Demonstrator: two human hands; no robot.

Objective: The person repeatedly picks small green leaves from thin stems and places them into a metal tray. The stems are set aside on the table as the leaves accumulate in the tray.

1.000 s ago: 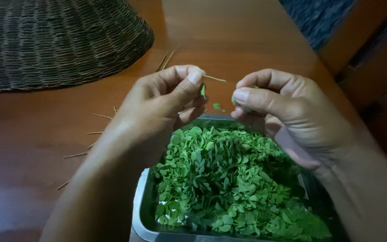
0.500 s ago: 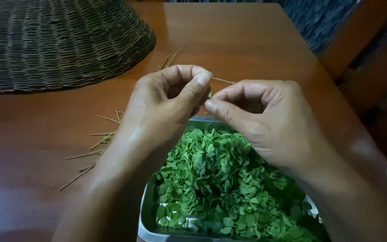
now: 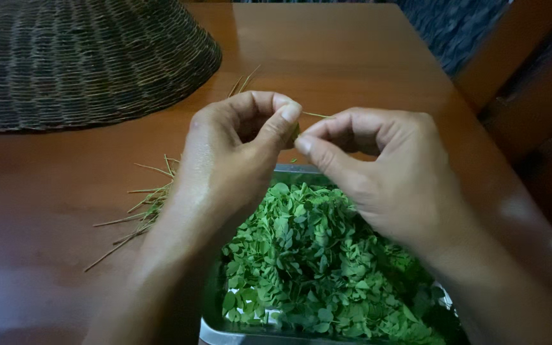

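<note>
Head view: both hands over a tray (image 3: 207, 300) of leaves (image 3: 314, 255).
Left hand (image 3: 234, 150): pinching a thin stem (image 3: 317, 115).
Right hand (image 3: 378, 169): pinching the same stem.

No pkgs, labels, signs or screens anywhere round my fingers (image 3: 289, 115), near or far.

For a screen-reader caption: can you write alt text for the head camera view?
Two bare hands, left hand and right hand, pinch a thin green stem between them above a metal tray heaped with small green leaves. Bare stems and a dark woven basket lie on the brown wooden table.
</note>
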